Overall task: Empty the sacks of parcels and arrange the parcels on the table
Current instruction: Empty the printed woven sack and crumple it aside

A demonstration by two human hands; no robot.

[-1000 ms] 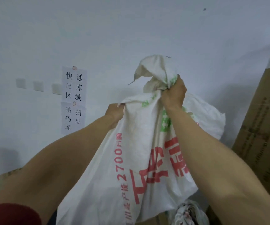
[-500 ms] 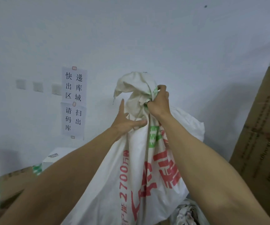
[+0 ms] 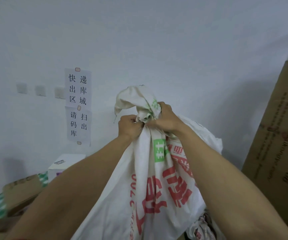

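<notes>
1. The white woven sack [image 3: 150, 184] stands upright before the wall, its gathered neck at the top.
2. The left hand [image 3: 129, 127] is clenched on the left side of the neck.
3. The right hand [image 3: 165, 118] clamps the bunched neck from the right, just beside the left hand.
4. Cardboard boxes [image 3: 20, 193] lie lower left.

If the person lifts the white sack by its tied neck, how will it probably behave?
The white sack probably stays floppy: its woven cloth creases under both hands. It bulges below the neck, so it likely hangs heavy. The bunched top gripped by the left hand and right hand should not slip.
</notes>
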